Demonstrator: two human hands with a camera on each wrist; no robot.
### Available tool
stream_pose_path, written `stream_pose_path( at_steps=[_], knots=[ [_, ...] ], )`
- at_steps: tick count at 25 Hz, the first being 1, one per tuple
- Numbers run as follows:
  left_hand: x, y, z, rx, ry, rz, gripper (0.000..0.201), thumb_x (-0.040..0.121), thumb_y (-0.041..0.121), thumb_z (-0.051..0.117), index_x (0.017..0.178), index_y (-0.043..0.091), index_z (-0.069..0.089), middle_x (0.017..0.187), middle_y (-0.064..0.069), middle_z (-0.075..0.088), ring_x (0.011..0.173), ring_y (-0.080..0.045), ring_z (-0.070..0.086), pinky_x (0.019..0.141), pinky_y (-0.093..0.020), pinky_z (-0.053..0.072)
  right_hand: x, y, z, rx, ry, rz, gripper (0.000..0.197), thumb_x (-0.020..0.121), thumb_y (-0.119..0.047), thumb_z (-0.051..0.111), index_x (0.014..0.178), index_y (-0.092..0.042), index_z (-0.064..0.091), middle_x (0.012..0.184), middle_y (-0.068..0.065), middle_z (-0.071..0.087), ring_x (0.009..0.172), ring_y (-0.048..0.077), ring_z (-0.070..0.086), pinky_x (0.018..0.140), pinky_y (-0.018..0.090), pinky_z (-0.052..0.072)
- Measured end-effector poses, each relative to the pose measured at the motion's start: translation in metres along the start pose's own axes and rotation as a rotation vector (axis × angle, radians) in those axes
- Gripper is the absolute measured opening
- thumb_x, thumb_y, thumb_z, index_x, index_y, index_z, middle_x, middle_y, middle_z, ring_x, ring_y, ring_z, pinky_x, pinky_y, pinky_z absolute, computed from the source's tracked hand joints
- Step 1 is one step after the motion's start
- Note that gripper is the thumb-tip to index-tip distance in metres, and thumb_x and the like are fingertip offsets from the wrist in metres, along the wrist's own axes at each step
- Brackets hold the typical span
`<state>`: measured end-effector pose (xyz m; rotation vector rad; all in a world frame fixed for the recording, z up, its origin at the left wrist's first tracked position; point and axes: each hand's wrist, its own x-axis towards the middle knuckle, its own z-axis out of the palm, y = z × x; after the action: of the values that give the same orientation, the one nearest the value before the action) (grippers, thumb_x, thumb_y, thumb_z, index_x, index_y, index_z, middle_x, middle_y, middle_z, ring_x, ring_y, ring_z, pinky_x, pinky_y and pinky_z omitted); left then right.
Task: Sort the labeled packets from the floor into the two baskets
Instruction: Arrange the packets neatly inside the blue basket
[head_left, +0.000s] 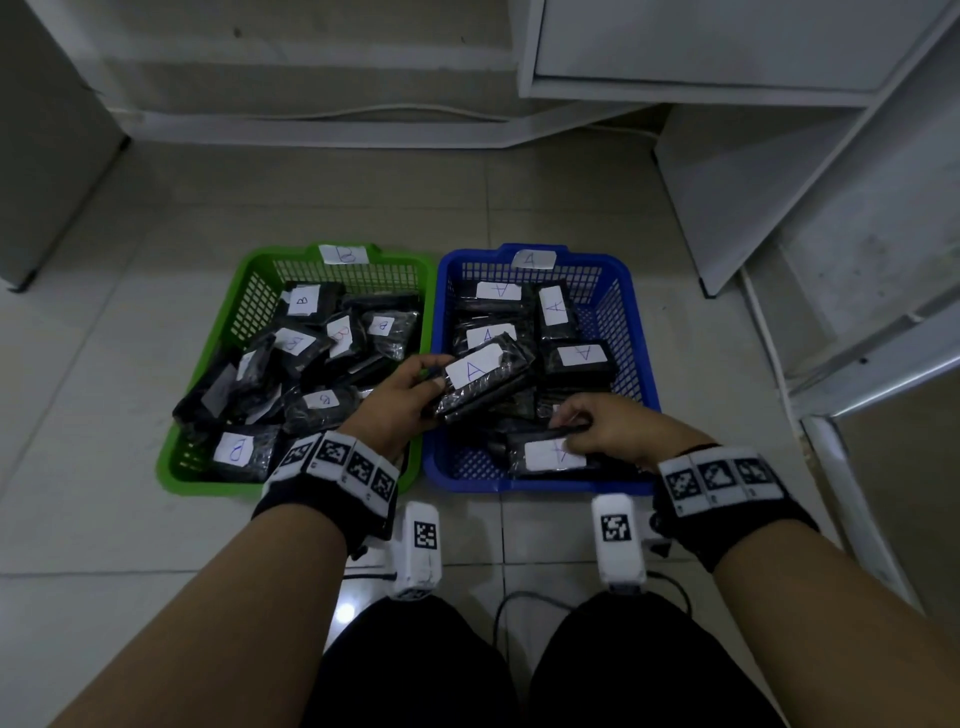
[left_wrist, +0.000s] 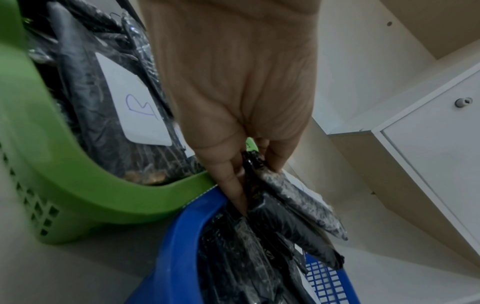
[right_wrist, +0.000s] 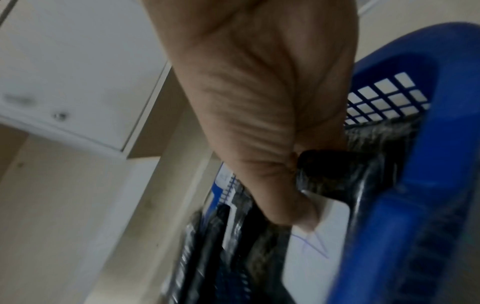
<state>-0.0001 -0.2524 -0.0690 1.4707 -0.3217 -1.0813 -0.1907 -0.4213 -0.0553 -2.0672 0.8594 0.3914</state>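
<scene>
A green basket tagged B and a blue basket tagged A stand side by side on the floor, both holding several black wrapped packets with white labels. My left hand grips a black packet labeled A above the blue basket's left side; in the left wrist view the fingers pinch that packet. My right hand pinches the edge of another A packet at the blue basket's near edge; in the right wrist view this packet lies beside the blue basket's rim.
White cabinets stand to the right and behind the baskets, and a grey unit stands at the left. Tiled floor surrounds the baskets. My knees sit close in front, with a cable between them.
</scene>
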Motion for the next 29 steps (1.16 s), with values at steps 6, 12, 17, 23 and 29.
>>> stream_pose_path(
  at_steps=[6, 12, 17, 23, 29],
  knots=[
    [0.001, -0.004, -0.001, 0.024, 0.022, 0.013, 0.026, 0.097, 0.005, 0.044, 0.118, 0.016, 0.054, 0.109, -0.010, 0.059, 0.088, -0.015, 0.056, 0.065, -0.024, 0.054, 0.003, -0.002, 0.018, -0.353, -0.054, -0.088, 0.053, 0.074, -0.036, 0.077, 0.119, -0.017, 0.055, 0.115, 0.002, 0.060, 0.103, 0.018, 0.056, 0.081, 0.023, 0.043],
    [0.001, -0.004, -0.001, 0.039, 0.022, 0.017, 0.023, 0.097, 0.007, 0.045, 0.114, 0.018, 0.056, 0.111, -0.011, 0.060, 0.094, -0.020, 0.055, 0.072, -0.030, 0.053, -0.003, -0.005, -0.007, -0.203, -0.052, -0.065, 0.047, 0.076, -0.024, 0.077, 0.118, -0.015, 0.058, 0.110, 0.002, 0.063, 0.098, 0.017, 0.060, 0.080, 0.023, 0.047],
    [0.000, -0.001, 0.001, -0.009, 0.015, 0.005, 0.024, 0.097, 0.005, 0.043, 0.117, 0.015, 0.052, 0.114, -0.011, 0.057, 0.092, -0.018, 0.055, 0.068, -0.027, 0.053, -0.008, -0.007, -0.029, -0.079, 0.062, -0.027, 0.034, 0.075, -0.021, 0.076, 0.107, -0.018, 0.066, 0.099, -0.001, 0.067, 0.091, 0.015, 0.062, 0.078, 0.024, 0.047],
    [-0.001, 0.002, 0.000, -0.052, 0.001, -0.010, 0.024, 0.097, 0.005, 0.042, 0.118, 0.013, 0.051, 0.113, -0.010, 0.057, 0.089, -0.015, 0.056, 0.066, -0.024, 0.056, 0.004, -0.013, 0.003, -0.115, -0.045, -0.172, 0.034, 0.075, -0.021, 0.076, 0.105, -0.021, 0.061, 0.103, -0.001, 0.066, 0.097, 0.017, 0.062, 0.084, 0.029, 0.049],
    [-0.001, 0.004, 0.001, -0.054, 0.001, -0.025, 0.025, 0.098, 0.004, 0.041, 0.119, 0.013, 0.051, 0.116, -0.011, 0.057, 0.091, -0.016, 0.057, 0.067, -0.025, 0.056, 0.005, -0.015, 0.000, -0.124, -0.259, -0.185, 0.028, 0.077, -0.019, 0.075, 0.099, -0.024, 0.058, 0.100, -0.003, 0.064, 0.093, 0.014, 0.060, 0.081, 0.028, 0.048]
  ],
)
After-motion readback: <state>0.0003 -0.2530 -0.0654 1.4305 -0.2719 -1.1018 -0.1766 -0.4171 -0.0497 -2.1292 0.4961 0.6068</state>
